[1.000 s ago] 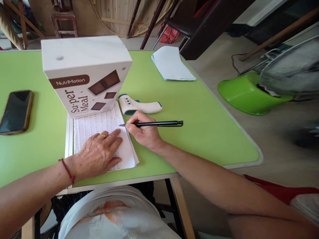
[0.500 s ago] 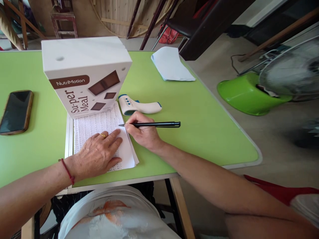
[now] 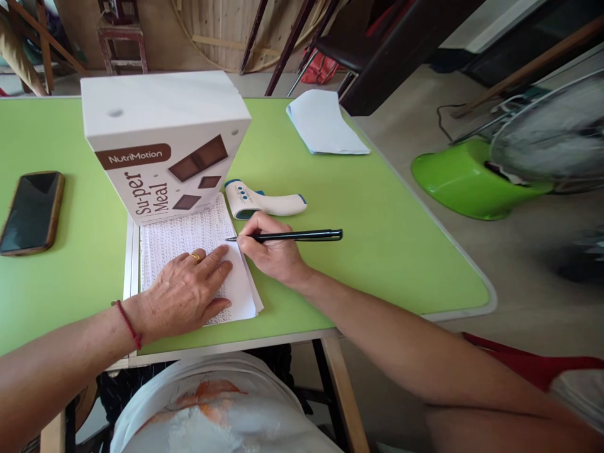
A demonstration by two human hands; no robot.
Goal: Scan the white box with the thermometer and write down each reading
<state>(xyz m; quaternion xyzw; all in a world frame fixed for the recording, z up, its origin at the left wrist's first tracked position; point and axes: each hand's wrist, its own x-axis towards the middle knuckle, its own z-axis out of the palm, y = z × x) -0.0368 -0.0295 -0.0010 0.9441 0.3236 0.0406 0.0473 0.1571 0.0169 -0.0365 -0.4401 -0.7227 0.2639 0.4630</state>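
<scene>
And here's the right hand (image 3: 274,251), pinched snugly around a black pen (image 3: 311,235), thumb and fingers gathered close behind the tip. That tip is right at the stack of paper (image 3: 243,292), near its right edge, just beyond the left forefinger; whether it actually touches, I can't tell! The pen's long barrel points off to the right, lying nearly level across the view.

Over to the left hand (image 3: 186,292): palm down, fingers slightly spread, lying flat across the sheets with nothing in its grasp. A gold ring (image 3: 194,257) on one finger, a red bracelet (image 3: 126,321) at the wrist. Rows of small handwriting fill the page above and left of it, while the right-hand part is blank.

At the far end of the paper, a white box (image 3: 165,132) stands tall. A white thermometer (image 3: 278,204) lies just past the right hand, a phone (image 3: 32,212) well off to the left, a folded sheet (image 3: 325,123) near the far edge of the green table (image 3: 377,264).
</scene>
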